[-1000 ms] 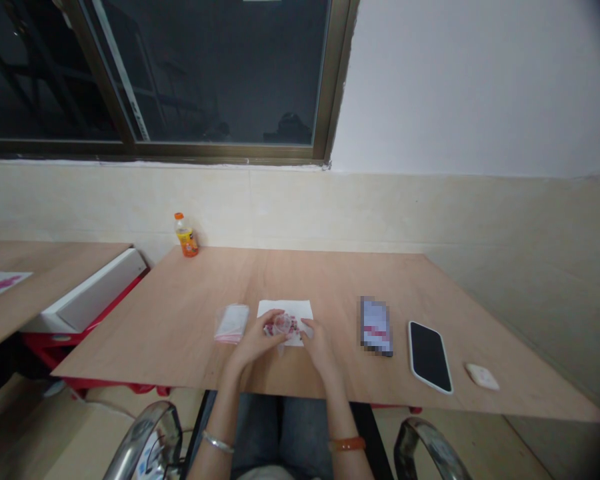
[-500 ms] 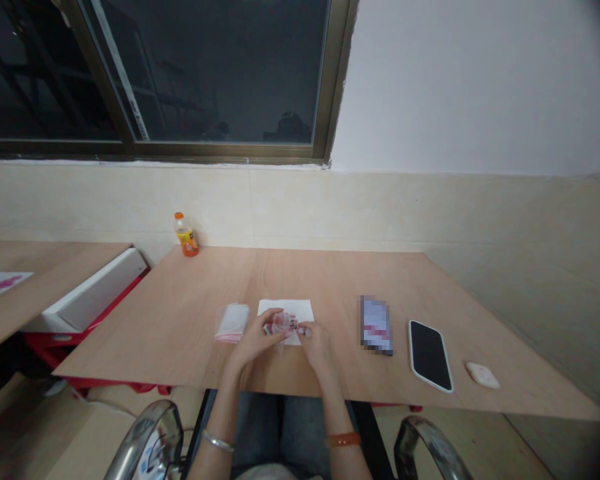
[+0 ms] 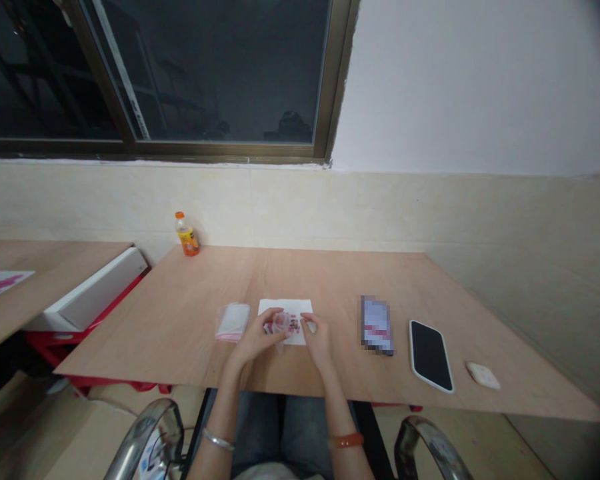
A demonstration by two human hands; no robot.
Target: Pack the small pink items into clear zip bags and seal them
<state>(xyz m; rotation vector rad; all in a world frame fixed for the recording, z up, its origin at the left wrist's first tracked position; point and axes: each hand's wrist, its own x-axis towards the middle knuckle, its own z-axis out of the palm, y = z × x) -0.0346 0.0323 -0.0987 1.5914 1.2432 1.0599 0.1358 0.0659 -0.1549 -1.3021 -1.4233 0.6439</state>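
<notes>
My left hand point(image 3: 257, 337) is curled round a small clear plastic bag point(image 3: 280, 323) with pinkish contents, held between thumb and fingers above a white sheet of paper point(image 3: 300, 307). Small dark and pink pieces point(image 3: 294, 325) show just right of the bag; I cannot tell if they lie on the paper or are printed on it. Over the paper's right edge, my right hand point(image 3: 319, 339) has its thumb and forefinger bent together in a pinch. Whatever they hold is too small to make out. Beside my left hand lies a stack of clear plastic bags point(image 3: 233, 321).
To the right on the wooden table point(image 3: 320, 277) lie a blurred-out phone point(image 3: 377, 325), a white-framed dark-screened device point(image 3: 431, 357) and a small white case point(image 3: 483, 375). An orange drink bottle point(image 3: 188, 237) stands at the back left. Metal armrests point(image 3: 153, 427) flank me.
My right hand has drawn a little to the right, away from the plastic bag, uncovering more of the paper. My left hand stays in place with the bag.
</notes>
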